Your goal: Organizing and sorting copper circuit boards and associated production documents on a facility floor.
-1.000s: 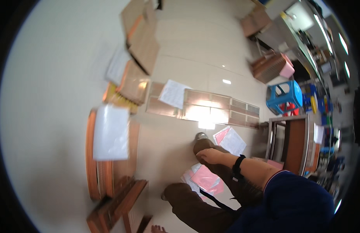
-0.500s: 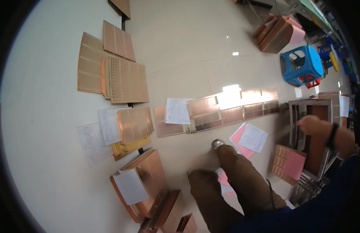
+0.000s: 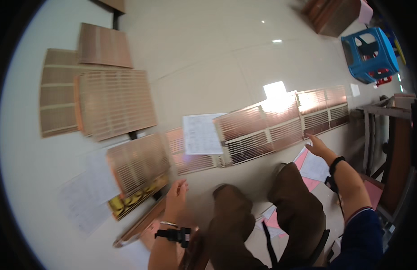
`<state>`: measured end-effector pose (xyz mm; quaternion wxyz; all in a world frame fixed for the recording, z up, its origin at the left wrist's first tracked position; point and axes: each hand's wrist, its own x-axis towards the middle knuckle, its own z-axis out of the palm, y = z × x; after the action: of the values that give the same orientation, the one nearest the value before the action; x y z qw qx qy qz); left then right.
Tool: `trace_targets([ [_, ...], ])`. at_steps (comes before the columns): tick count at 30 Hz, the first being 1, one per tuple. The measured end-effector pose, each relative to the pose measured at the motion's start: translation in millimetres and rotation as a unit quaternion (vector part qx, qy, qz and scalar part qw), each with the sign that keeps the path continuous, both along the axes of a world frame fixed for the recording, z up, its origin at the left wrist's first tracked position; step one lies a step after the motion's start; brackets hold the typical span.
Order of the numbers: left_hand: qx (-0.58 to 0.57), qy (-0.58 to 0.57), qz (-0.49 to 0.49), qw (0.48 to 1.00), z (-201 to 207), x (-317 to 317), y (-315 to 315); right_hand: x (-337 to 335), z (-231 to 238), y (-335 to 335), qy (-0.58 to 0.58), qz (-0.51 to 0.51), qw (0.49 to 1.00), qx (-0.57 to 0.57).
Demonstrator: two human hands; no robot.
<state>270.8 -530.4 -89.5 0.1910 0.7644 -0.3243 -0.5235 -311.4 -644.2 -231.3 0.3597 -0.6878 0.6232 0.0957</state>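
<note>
While both hands hover empty, fingers loosely spread, left hand (image 3: 176,194) sits near the copper sheet stack (image 3: 137,167), right hand (image 3: 318,146) by the long copper strip (image 3: 280,123)

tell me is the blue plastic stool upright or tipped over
Tipped over: the blue plastic stool lies on its side on the floor, its open underside facing the camera.
</note>
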Motion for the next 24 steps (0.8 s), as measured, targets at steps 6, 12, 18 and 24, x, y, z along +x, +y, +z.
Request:
trace_targets([
  [6, 0.052, -0.068, -0.307, 0.948, -130, 4, -1, 0, -105, -36, 0.066, -0.28, 0.956, -0.057],
  [12, 0.015, -0.042, -0.251, 0.967, -189, -28, -41, -9, -151, -30, 0.209, -0.234, 0.931, -0.187],
  [18, -0.012, -0.052, -0.277, 0.959, -151, -48, -39, -12, -134, -43, 0.262, -0.025, 0.956, -0.133],
  [24, 0.001, -0.075, -0.266, 0.961, -191, -25, -11, 155, -27, -28, -0.04, 0.06, 0.997, -0.042],
])
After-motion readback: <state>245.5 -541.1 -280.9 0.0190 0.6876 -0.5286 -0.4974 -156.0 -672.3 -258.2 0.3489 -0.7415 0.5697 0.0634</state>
